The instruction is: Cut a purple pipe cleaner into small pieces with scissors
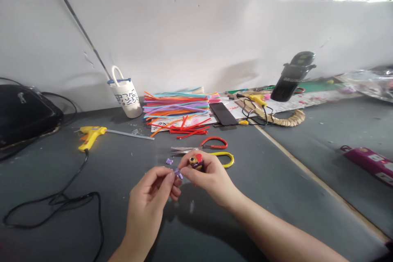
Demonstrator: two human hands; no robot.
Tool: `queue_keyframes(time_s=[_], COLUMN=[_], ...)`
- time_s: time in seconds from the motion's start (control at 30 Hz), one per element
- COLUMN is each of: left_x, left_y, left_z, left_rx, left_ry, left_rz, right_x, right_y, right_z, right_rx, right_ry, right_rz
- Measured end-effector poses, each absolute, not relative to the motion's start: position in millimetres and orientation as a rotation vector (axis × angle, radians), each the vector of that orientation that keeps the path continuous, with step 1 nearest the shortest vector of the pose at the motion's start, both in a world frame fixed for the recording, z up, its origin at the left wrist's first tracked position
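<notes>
A small purple piece (178,174), perhaps a little bow, is pinched between the fingertips of both hands above the dark table. My left hand (150,198) is closed on its left side. From the right, the thumb and fingertips of my right hand (215,178) meet it. Tucked in the right palm is what looks like a lighter (196,161), with a red button and gold-coloured top. A similar purple piece (169,161) lies on the table just beyond. Behind my right hand lie scissors (214,143) with one red and one yellow handle, partly covered.
Colourful pipe cleaners (176,106) are piled at the back, beside a phone (223,114). A yellow glue gun (91,136) with trailing cord lies left, near a white tumbler (126,100). At right are a black bottle (291,77), another glue gun (257,99) and a purple case (370,163).
</notes>
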State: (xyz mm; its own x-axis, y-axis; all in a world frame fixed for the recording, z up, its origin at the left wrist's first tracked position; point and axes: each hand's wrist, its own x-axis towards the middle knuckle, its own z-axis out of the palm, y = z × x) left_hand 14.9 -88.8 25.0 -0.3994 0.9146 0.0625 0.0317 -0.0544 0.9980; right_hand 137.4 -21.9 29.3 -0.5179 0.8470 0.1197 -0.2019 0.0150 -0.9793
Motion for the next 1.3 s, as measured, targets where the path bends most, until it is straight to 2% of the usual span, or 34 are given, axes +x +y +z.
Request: queue_keyframes(time_s=[0.3,0.73,0.87,1.03,1.3], left_x=[19.4,-2.2,-18.5,-49.3,-55.9], left_y=[-92.6,-76.2,-68.7,-57.4,-50.3], left_z=[29.4,13.1,10.7,1.7,-13.4], left_rx=[1.188,0.911,1.079,1.71,1.745], left_ry=[1.635,1.268,1.523,2.131,2.182], left_rz=[1.552,1.264,1.113,0.852,0.827], right_x=[136.8,131.7,133.9,142.4,138.0], right_y=[-22.5,-12.7,-4.0,13.9,15.7], right_z=[28.1,17.9,10.2,1.6,-10.7], right_rx=[-0.734,-0.862,-0.97,-1.108,-1.081], right_ry=[-1.594,-1.7,-1.81,-2.02,-2.185], right_rz=[1.508,1.458,1.338,1.03,0.876])
